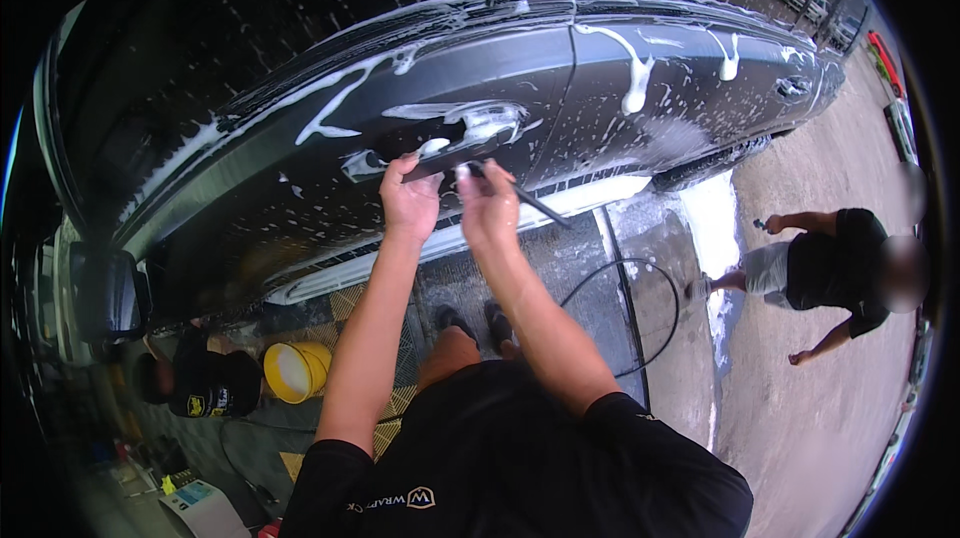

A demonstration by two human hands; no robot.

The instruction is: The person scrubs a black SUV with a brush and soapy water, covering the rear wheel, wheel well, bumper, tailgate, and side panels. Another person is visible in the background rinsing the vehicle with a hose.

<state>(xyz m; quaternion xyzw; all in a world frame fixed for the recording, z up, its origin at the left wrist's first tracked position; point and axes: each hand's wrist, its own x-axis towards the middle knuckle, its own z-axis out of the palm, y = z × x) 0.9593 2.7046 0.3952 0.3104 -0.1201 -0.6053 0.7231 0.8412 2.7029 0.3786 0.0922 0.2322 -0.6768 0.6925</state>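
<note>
A dark car door [330, 188], spattered with white foam, stands in front of me. Thick suds [490, 123] coat the area round its door handle [455, 160]. My left hand [410, 203] is closed at the handle's left part, thumb up and fingers partly hidden behind it. Just right of it, my right hand [490, 206] grips a slim black stick-like tool [545, 210], whose shaft sticks out to the lower right. The tool's other end is blurred near the handle, so its kind is unclear.
A yellow bucket [297, 372] of suds stands lower left, beside a crouching person [215, 378]. Another person [830, 263] walks on the concrete at right. A black hose [678, 308] loops over the wet floor. The side mirror [108, 290] juts out at left.
</note>
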